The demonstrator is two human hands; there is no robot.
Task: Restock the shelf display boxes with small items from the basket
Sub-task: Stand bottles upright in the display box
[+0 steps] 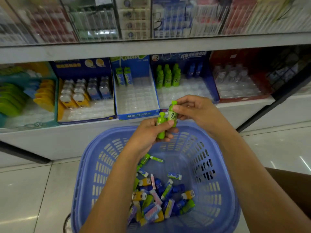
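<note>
Head camera looks down, close over the basket (104,165), facing the shelf (151,49).

Print legible on the shelf boxes and small items

The held green bottle (172,115) bears a large "2", as do the shelf bottles (167,78). The blue display box (138,115) reads "解压 开关橡皮" on its front. A pack (174,176) in the basket (82,190) reads "kadi". The neighbouring box header (191,55) begins "万事", the rest blurred.
</note>
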